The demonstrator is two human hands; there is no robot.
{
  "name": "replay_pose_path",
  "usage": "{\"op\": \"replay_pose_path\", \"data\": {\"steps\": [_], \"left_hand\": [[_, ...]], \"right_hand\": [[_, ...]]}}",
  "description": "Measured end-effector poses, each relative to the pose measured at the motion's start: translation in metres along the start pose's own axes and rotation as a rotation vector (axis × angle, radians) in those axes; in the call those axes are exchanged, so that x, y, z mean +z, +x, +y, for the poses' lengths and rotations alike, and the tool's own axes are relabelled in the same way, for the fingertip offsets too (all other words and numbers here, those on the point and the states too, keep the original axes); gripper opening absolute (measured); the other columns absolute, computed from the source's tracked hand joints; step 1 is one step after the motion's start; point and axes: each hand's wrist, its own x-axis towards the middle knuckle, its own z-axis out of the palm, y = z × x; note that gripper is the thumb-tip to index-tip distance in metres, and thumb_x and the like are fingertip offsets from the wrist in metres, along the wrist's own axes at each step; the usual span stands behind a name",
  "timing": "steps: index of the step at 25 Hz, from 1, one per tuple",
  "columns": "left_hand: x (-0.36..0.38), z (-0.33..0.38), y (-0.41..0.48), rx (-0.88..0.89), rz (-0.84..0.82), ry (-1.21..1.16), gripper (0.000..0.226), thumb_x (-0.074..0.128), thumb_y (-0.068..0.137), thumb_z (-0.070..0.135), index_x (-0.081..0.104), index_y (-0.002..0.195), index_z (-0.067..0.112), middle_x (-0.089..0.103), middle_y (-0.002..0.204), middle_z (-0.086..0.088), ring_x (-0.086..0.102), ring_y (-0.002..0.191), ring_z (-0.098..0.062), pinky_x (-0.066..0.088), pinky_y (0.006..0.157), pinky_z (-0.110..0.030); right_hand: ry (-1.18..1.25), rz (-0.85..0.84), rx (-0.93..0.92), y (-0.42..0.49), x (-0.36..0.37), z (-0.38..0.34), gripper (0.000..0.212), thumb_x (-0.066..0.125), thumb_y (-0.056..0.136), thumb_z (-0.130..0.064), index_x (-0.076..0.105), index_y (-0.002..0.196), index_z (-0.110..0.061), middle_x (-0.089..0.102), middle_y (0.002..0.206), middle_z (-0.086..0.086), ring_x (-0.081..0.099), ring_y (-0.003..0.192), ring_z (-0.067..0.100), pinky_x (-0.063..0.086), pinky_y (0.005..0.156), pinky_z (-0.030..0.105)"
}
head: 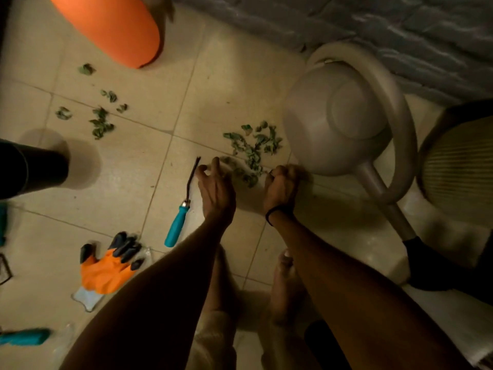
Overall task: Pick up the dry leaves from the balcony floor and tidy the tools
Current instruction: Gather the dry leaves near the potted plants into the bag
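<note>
The person crouches over a tiled balcony floor (133, 161), both bare arms reaching down. The main heap of dry leaves (253, 150) lies on the tiles just ahead of the hands, close beside a beige watering can (336, 124) whose spout points back towards the person. A smaller scatter of leaves (101, 121) lies well apart to the left, near an orange plant pot (112, 28).

The left hand (213, 185) hovers at the near edge of the heap; its grip is spread, fingers loosely bent and thumb apart, with nothing in it. The right hand (282, 182), a dark band at its wrist, sits low at the heap's right edge next to the can; its grip is curled into a fist, and whether leaves are inside cannot be told.

A hand weeder (181, 206) with a teal handle lies on the floor just left of the left hand, forked tip pointing away. An orange glove (112, 265) with black fingertips lies nearer the person, left of the left forearm. Another teal-handled tool (24, 336) lies blurred at the lower left edge. A black pot (32, 166) stands at the left and a ribbed basket (458, 166) at the right.
</note>
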Motion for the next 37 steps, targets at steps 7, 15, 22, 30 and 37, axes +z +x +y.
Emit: {"op": "replay_pose_path", "data": {"steps": [7,15,22,30,37], "left_hand": [[0.000,0.011,0.009,-0.014,0.049,-0.007,0.018,0.038,0.104,0.029,0.045,0.088,0.031,0.046,0.119,-0.009,0.050,0.103,-0.027,0.045,0.078,-0.034],[0.005,-0.002,0.015,-0.084,0.200,-0.087,0.026,0.041,0.088,0.014,0.063,0.076,0.007,0.060,0.087,-0.012,0.054,0.082,-0.019,0.041,0.070,-0.032],[0.010,0.031,0.040,0.088,0.036,-0.033,0.037,0.044,0.100,0.049,0.048,0.120,0.018,0.048,0.105,-0.003,0.044,0.097,-0.018,0.035,0.073,-0.032],[0.015,0.033,0.077,0.186,-0.145,0.193,0.045,0.024,0.094,0.051,0.043,0.114,0.015,0.057,0.109,-0.011,0.052,0.095,-0.025,0.047,0.067,-0.032],[-0.001,0.026,0.049,0.117,-0.069,-0.174,0.017,0.032,0.106,0.014,0.040,0.121,0.017,0.060,0.101,0.002,0.056,0.081,-0.015,0.039,0.047,-0.008]], "right_hand": [[0.099,0.172,-0.079,0.005,-0.014,-0.029,0.032,0.058,0.090,-0.008,0.054,0.122,-0.009,0.054,0.116,0.017,0.057,0.099,0.031,0.039,0.071,0.030],[-0.131,0.152,-0.089,0.028,0.000,-0.053,0.028,0.050,0.100,-0.019,0.056,0.122,-0.002,0.040,0.132,0.017,0.052,0.108,0.028,0.050,0.090,0.033],[0.047,0.146,-0.059,0.018,0.002,-0.045,0.029,0.048,0.097,-0.011,0.051,0.125,-0.008,0.045,0.132,0.017,0.052,0.109,0.028,0.044,0.081,0.030],[0.188,0.404,-0.146,0.026,0.014,-0.055,0.018,0.048,0.092,-0.016,0.062,0.093,-0.004,0.048,0.112,0.016,0.053,0.093,0.029,0.048,0.085,0.039],[-0.051,0.238,-0.071,0.055,0.010,-0.073,0.036,0.057,0.097,-0.019,0.050,0.131,-0.010,0.038,0.134,0.017,0.047,0.107,0.021,0.043,0.090,0.026]]}}
